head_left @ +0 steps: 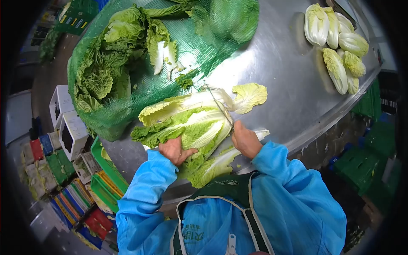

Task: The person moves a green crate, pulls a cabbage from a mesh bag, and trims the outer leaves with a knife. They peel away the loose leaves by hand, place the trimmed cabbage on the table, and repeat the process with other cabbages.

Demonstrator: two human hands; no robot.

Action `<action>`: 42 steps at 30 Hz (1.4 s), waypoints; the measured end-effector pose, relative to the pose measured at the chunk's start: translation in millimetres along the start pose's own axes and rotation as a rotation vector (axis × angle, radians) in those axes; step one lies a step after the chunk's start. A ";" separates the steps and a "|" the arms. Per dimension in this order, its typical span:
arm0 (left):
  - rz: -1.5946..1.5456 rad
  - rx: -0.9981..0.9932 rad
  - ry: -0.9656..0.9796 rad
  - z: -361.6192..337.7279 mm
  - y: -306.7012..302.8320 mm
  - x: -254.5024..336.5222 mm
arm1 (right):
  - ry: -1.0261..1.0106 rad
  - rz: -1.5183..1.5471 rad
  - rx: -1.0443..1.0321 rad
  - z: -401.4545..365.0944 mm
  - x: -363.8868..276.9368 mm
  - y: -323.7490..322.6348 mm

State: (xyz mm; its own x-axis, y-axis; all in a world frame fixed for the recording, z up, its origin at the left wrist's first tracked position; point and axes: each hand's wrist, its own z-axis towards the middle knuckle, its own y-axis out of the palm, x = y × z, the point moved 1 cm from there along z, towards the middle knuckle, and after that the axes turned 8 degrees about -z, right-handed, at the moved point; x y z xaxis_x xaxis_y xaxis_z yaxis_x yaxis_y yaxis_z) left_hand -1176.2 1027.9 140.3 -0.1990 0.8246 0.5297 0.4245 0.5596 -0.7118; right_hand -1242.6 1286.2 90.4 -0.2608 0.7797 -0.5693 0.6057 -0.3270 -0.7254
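A napa cabbage [199,127] lies on its side on the metal table, its base to the right and its green leaf tips to the left. My left hand [174,151] grips its leafy end, thumb stretched over the leaves and fingers partly hidden. My right hand [246,141] is closed at the cabbage's base around what looks like a knife [218,103], its thin dark blade seen nearly edge-on across the base; the handle is hidden. A yellow leaf [250,97] spreads beyond the base. Another loose leaf [214,167] lies between the cabbage and my body.
A green mesh bag [123,121] with torn outer leaves [100,76] covers the table's far left. Several trimmed cabbages [316,25] are grouped at the far right of the metal table [289,80]. Green crates [108,187] stand at the left, with more crates [361,163] at the right.
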 end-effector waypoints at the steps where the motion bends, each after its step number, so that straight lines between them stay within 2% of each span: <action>1: -0.010 0.004 0.024 3.6 2.7 -5.2 | 0.015 -0.031 -0.013 7.0 5.3 4.8; 4: -0.056 -0.017 0.008 3.9 15.4 -18.6 | 0.083 -0.114 -0.073 12.6 16.5 20.1; 6: -0.100 0.050 0.013 4.0 13.8 -28.3 | 0.126 -0.176 -0.117 20.5 12.4 17.8; 9: -0.265 0.185 0.077 -6.9 19.0 -30.9 | 0.007 -0.121 0.044 20.7 31.0 29.6; 12: -0.303 0.398 0.082 -33.4 55.9 -57.1 | 0.288 0.641 -0.296 15.8 10.4 -2.3; 13: -0.355 0.374 0.034 -37.5 68.1 -67.9 | 0.290 0.752 -0.278 13.7 4.5 -5.3; 15: -0.426 0.552 0.118 -47.0 80.1 -69.1 | 0.293 0.970 -0.249 7.8 -7.8 -8.9; 16: -0.456 0.652 0.164 -50.1 82.7 -68.4 | 0.267 0.912 -0.248 6.1 -17.4 -13.5; 17: -0.446 0.624 0.140 -53.1 84.4 -69.0 | 0.235 0.853 -0.245 5.8 -29.1 -19.6; 18: -0.434 0.693 0.199 -55.3 84.6 -69.1 | 0.202 0.797 -0.239 5.4 -41.8 -25.2; 20: -0.408 0.822 0.308 -61.9 78.3 -59.4 | 0.003 0.550 -0.169 -1.4 -66.7 -34.8; 21: -0.381 0.817 0.250 -74.3 73.5 -55.5 | -0.097 0.427 -0.134 -4.7 -79.5 -39.0; 24: -0.422 0.849 0.374 -106.6 27.5 -29.4 | -0.334 0.267 -0.121 -20.0 -123.7 -40.2; 25: -0.648 0.846 0.437 -113.3 19.8 -16.7 | -0.376 0.241 -0.177 -26.0 -139.6 -39.2; 28: -0.764 1.018 0.136 -128.0 23.6 -21.4 | -0.437 0.161 -0.125 -13.2 -152.3 -28.7; 30: -0.759 1.083 0.172 -132.5 26.8 -28.2 | -0.311 0.171 0.023 10.5 -128.6 -33.1; 32: -0.731 1.071 0.182 -140.9 26.4 -21.4 | -0.381 0.081 0.187 31.7 -82.1 -23.4; 34: -0.687 1.058 0.167 -141.8 31.1 -16.8 | -0.405 0.110 0.129 -4.5 -135.0 -45.2; 36: -0.701 1.081 0.131 -138.7 36.4 -8.9 | -0.448 0.388 -0.022 -23.0 -173.0 -21.5; 38: -0.773 1.129 0.109 -142.3 41.6 -6.5 | -0.225 0.394 -0.320 -19.9 -180.5 10.5; 41: -0.956 1.153 0.131 -147.8 54.8 -28.6 | -0.208 0.430 -0.409 -32.6 -198.7 13.0; 42: -1.072 1.145 0.142 -150.4 66.0 -41.2 | -0.387 0.357 -0.268 -30.5 -195.8 28.3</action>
State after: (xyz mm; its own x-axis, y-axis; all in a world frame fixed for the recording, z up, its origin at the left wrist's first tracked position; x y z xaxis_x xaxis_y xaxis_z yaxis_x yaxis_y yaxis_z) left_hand -1007.1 1018.4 140.9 0.1525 0.0415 0.9874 -0.7347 0.6730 0.0852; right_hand -1151.5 1140.6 193.2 -0.2307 0.3780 -0.8966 0.8622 -0.3477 -0.3684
